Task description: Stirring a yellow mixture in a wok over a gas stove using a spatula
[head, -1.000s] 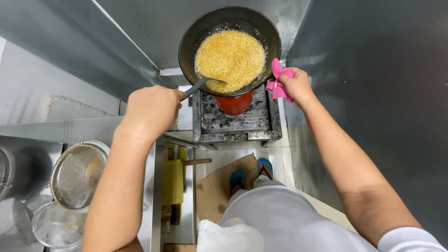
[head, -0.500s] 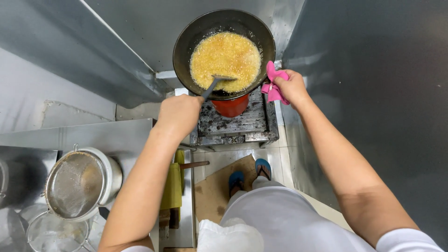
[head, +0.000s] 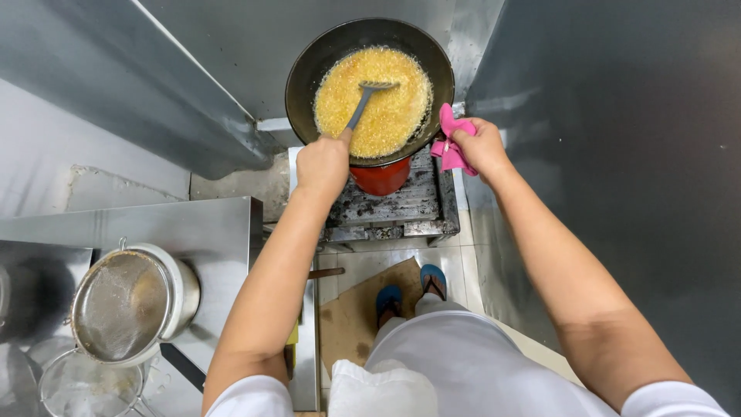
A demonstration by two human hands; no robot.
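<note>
A large black wok [head: 309, 69] full of bubbling yellow oil [head: 386, 116] sits on a burner with a red base [head: 380, 177]. My left hand [head: 323, 164] grips the handle of a grey spatula [head: 361, 104] whose head lies in the middle of the oil. My right hand [head: 482, 145] holds a pink cloth [head: 450, 143] pressed against the wok's right rim. What is frying under the foam cannot be made out.
A dark metal stove frame [head: 401, 208] carries the burner. Steel walls rise on both sides. At lower left a metal counter [head: 201, 232] bears a mesh strainer [head: 120, 305] over a pot, with a second strainer [head: 85, 386] below. My feet in sandals [head: 409, 289] stand on cardboard.
My left hand has moved right and forward, bringing the spatula from the wok's near rim into the middle of the oil. The right hand keeps the pink cloth on the rim.
</note>
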